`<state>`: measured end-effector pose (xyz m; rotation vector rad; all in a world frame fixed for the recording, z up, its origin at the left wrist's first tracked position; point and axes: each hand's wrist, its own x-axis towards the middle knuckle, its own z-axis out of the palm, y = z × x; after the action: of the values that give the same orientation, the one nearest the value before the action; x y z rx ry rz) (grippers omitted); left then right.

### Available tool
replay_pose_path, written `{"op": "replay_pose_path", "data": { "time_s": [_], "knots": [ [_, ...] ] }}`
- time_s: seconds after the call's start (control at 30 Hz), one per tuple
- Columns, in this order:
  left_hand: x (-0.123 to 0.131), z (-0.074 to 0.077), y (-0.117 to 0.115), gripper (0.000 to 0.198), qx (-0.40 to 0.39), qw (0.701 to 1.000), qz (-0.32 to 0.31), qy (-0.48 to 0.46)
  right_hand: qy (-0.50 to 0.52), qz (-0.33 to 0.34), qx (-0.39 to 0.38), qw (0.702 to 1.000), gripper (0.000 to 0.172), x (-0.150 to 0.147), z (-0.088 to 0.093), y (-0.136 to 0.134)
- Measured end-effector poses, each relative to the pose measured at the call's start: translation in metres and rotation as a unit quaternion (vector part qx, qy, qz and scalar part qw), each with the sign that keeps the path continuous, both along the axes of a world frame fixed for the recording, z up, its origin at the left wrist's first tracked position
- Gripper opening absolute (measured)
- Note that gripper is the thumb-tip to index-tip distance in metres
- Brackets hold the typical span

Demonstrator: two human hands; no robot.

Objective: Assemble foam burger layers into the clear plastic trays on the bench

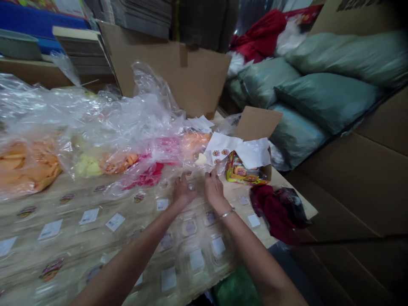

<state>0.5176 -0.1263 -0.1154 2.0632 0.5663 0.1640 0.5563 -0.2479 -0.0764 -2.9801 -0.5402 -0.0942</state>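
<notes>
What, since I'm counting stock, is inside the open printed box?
In the box, small colourful items show near the front, too blurred to identify; white paper hides the rest.

Glossy, crinkled plastic bags (121, 117); smooth, transparent plastic packs (190, 229); matt cardboard panel (159, 66); rumpled, matt cloth (269, 208); shiny, metallic-looking bracelet (227, 213).

Left forearm (137, 250) slants in from near left, right forearm (255, 255) from near right, both bare and converging toward the far side. Left hand (184, 191) extended, fingers loosely bent and parted, thumb out to the right. Right hand (214, 188) just beside it on the right, not touching, fingers curled; fingertips blurred, pinch cannot be confirmed.
</notes>
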Motion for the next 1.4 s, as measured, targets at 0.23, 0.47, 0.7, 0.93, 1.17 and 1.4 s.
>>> {"op": "replay_pose_path", "data": {
  "time_s": [0.23, 0.47, 0.7, 0.93, 1.17, 1.4],
  "knots": [
    [-0.002, -0.001, -0.001, 0.057, -0.288, 0.957, 0.016, -0.015, 0.029, 0.039, 0.073, 0.996, 0.025, -0.003, -0.008, -0.004],
    [0.002, -0.008, -0.017, 0.038, -0.287, 0.958, -0.012, -0.024, 0.056, 0.088, 0.04, 0.994, 0.026, -0.007, -0.016, -0.001],
    [-0.017, -0.009, 0.007, 0.062, -0.04, 0.998, -0.033, -0.026, 0.066, 0.028, -0.026, 0.997, 0.029, 0.002, -0.024, 0.001],
    [-0.05, 0.015, 0.024, 0.038, 0.163, 0.978, -0.128, 0.019, 0.026, 0.011, -0.001, 1.0, 0.035, -0.001, -0.014, -0.008],
    [-0.08, 0.012, 0.056, 0.069, 0.246, 0.961, -0.083, 0.094, 0.042, 0.157, 0.144, 0.976, 0.022, -0.046, 0.0, 0.026],
    [-0.077, 0.012, 0.069, 0.062, 0.222, 0.974, -0.043, 0.028, 0.163, 0.132, 0.194, 0.958, 0.023, -0.063, -0.015, 0.071]
  ]
}}
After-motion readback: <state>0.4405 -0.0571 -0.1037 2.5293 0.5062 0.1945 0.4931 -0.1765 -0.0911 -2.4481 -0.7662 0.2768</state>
